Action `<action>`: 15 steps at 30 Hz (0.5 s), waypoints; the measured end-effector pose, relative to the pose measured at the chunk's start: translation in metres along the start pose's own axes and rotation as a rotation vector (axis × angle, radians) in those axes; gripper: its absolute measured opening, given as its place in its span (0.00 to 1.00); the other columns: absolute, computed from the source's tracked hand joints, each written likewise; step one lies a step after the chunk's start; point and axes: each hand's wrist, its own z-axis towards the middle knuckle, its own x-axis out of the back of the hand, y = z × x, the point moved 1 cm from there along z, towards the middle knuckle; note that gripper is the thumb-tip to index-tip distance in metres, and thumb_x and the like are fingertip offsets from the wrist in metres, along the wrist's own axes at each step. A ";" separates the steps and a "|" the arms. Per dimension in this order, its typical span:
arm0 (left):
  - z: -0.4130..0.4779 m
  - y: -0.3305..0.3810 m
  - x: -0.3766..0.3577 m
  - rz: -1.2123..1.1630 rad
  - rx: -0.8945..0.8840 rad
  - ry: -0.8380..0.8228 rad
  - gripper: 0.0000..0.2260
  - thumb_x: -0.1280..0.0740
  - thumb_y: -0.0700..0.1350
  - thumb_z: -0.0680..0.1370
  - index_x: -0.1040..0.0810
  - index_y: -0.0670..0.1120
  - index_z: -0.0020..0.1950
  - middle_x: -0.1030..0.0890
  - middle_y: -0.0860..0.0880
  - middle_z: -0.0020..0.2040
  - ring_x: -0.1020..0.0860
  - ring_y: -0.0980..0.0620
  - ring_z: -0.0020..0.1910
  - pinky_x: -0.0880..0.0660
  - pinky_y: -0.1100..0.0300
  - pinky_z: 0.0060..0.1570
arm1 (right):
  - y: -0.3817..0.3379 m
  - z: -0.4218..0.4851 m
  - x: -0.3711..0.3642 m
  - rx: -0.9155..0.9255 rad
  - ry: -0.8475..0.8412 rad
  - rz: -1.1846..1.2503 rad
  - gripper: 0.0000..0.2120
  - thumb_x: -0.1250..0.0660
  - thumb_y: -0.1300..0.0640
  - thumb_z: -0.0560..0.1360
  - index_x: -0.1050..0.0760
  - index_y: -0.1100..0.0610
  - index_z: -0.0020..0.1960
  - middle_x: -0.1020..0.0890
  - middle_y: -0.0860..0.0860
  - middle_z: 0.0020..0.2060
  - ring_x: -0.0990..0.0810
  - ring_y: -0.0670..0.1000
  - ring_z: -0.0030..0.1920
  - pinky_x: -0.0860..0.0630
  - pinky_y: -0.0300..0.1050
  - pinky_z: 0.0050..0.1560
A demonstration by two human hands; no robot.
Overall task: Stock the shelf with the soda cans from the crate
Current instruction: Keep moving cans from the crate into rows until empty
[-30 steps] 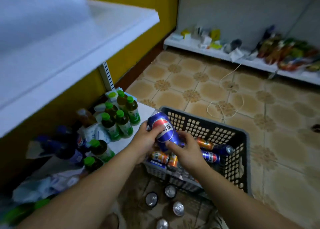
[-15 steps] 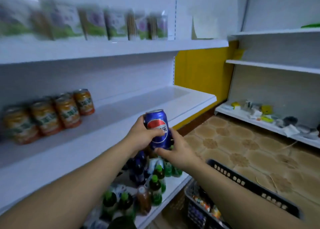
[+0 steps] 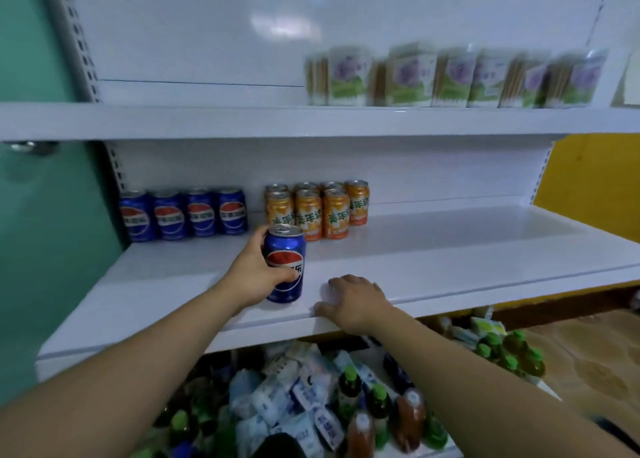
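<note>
My left hand (image 3: 258, 274) grips a blue soda can (image 3: 285, 263) that stands upright on the front of the white middle shelf (image 3: 450, 260). My right hand (image 3: 353, 298) rests on the shelf's front edge, fingers spread and holding nothing. A row of blue soda cans (image 3: 183, 215) stands at the back left of the same shelf. Beside them is a cluster of orange soda cans (image 3: 317, 210). The crate is out of view.
Boxed cartons (image 3: 450, 76) line the upper shelf on the right. Below the middle shelf, the bottom shelf is piled with green-capped bottles (image 3: 377, 402) and white-blue packets (image 3: 294, 398). A green wall stands at the left, a yellow wall at the right.
The blue can went from above the crate up to the middle shelf. My right hand let go of it and dropped onto the shelf edge; my view swung left onto the shelf.
</note>
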 end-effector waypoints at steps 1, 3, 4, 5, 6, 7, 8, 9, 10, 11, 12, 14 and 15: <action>-0.002 -0.008 0.015 0.004 0.010 0.033 0.40 0.23 0.35 0.65 0.37 0.51 0.72 0.25 0.50 0.62 0.25 0.50 0.59 0.28 0.53 0.59 | -0.010 0.009 -0.004 0.009 -0.023 -0.042 0.35 0.45 0.30 0.75 0.36 0.53 0.73 0.33 0.55 0.71 0.36 0.58 0.70 0.39 0.60 0.70; -0.007 -0.021 0.043 0.006 0.034 0.096 0.39 0.23 0.34 0.66 0.37 0.51 0.72 0.24 0.50 0.61 0.25 0.50 0.58 0.29 0.55 0.57 | -0.032 0.023 -0.013 0.030 -0.068 -0.082 0.38 0.51 0.28 0.75 0.38 0.53 0.73 0.36 0.56 0.73 0.40 0.59 0.72 0.44 0.64 0.70; -0.010 -0.026 0.055 0.005 0.042 0.125 0.39 0.23 0.34 0.66 0.37 0.51 0.72 0.24 0.50 0.61 0.25 0.51 0.58 0.29 0.56 0.56 | -0.045 0.029 -0.017 0.050 -0.087 -0.097 0.40 0.52 0.27 0.74 0.40 0.53 0.74 0.39 0.56 0.74 0.43 0.60 0.73 0.47 0.66 0.71; -0.013 -0.031 0.065 0.003 0.045 0.151 0.39 0.24 0.34 0.66 0.37 0.51 0.71 0.24 0.50 0.60 0.25 0.51 0.57 0.28 0.55 0.57 | -0.059 0.034 -0.021 0.073 -0.106 -0.114 0.41 0.54 0.26 0.73 0.42 0.53 0.76 0.42 0.57 0.75 0.45 0.60 0.75 0.49 0.67 0.71; -0.016 -0.034 0.075 0.004 0.049 0.171 0.38 0.24 0.33 0.67 0.38 0.51 0.71 0.24 0.51 0.59 0.25 0.51 0.57 0.28 0.55 0.57 | -0.072 0.038 -0.024 0.097 -0.123 -0.132 0.43 0.55 0.25 0.73 0.45 0.53 0.77 0.45 0.57 0.77 0.47 0.61 0.75 0.50 0.67 0.72; -0.018 -0.038 0.084 0.004 0.054 0.188 0.38 0.25 0.33 0.67 0.38 0.52 0.71 0.25 0.51 0.59 0.25 0.51 0.56 0.28 0.55 0.57 | -0.084 0.042 -0.028 0.117 -0.136 -0.149 0.44 0.55 0.25 0.73 0.48 0.52 0.78 0.47 0.57 0.78 0.50 0.61 0.76 0.53 0.68 0.72; -0.019 -0.042 0.092 0.007 0.058 0.200 0.38 0.25 0.32 0.68 0.39 0.52 0.71 0.25 0.51 0.58 0.25 0.52 0.55 0.29 0.56 0.56 | -0.093 0.046 -0.031 0.129 -0.141 -0.163 0.44 0.56 0.24 0.72 0.50 0.52 0.79 0.50 0.57 0.78 0.52 0.61 0.77 0.54 0.69 0.72; -0.020 -0.046 0.100 0.008 0.061 0.209 0.39 0.25 0.32 0.68 0.39 0.52 0.71 0.25 0.51 0.57 0.25 0.52 0.54 0.29 0.56 0.55 | -0.098 0.049 -0.034 0.135 -0.134 -0.174 0.44 0.56 0.24 0.72 0.52 0.51 0.79 0.52 0.57 0.79 0.54 0.61 0.77 0.56 0.69 0.72; -0.021 -0.049 0.108 0.010 0.062 0.219 0.39 0.25 0.31 0.68 0.40 0.51 0.72 0.25 0.50 0.58 0.25 0.52 0.53 0.29 0.56 0.55 | -0.100 0.051 -0.036 0.138 -0.119 -0.184 0.44 0.57 0.24 0.72 0.52 0.50 0.79 0.52 0.56 0.79 0.54 0.61 0.77 0.56 0.69 0.72; -0.021 -0.053 0.115 0.009 0.062 0.233 0.39 0.26 0.31 0.68 0.40 0.51 0.72 0.25 0.50 0.58 0.24 0.52 0.54 0.28 0.54 0.56 | -0.101 0.054 -0.037 0.143 -0.102 -0.191 0.44 0.57 0.24 0.71 0.52 0.49 0.79 0.52 0.56 0.79 0.54 0.60 0.77 0.55 0.69 0.72; -0.020 -0.056 0.121 0.009 0.061 0.247 0.40 0.26 0.31 0.68 0.41 0.51 0.73 0.25 0.49 0.58 0.24 0.51 0.54 0.27 0.52 0.58 | -0.100 0.055 -0.038 0.147 -0.088 -0.196 0.44 0.57 0.24 0.71 0.51 0.48 0.79 0.51 0.56 0.78 0.53 0.60 0.77 0.54 0.69 0.72; -0.019 -0.062 0.128 0.007 0.057 0.281 0.40 0.27 0.31 0.69 0.43 0.52 0.74 0.26 0.50 0.59 0.25 0.50 0.56 0.28 0.51 0.60 | -0.098 0.054 -0.040 0.152 -0.076 -0.208 0.43 0.57 0.23 0.71 0.50 0.47 0.78 0.49 0.55 0.78 0.51 0.59 0.77 0.52 0.68 0.71; -0.019 -0.065 0.129 0.004 0.050 0.294 0.41 0.27 0.31 0.70 0.44 0.52 0.75 0.27 0.51 0.59 0.26 0.50 0.57 0.29 0.53 0.59 | -0.098 0.054 -0.041 0.152 -0.076 -0.211 0.43 0.57 0.24 0.71 0.49 0.47 0.77 0.48 0.55 0.78 0.50 0.59 0.76 0.51 0.68 0.71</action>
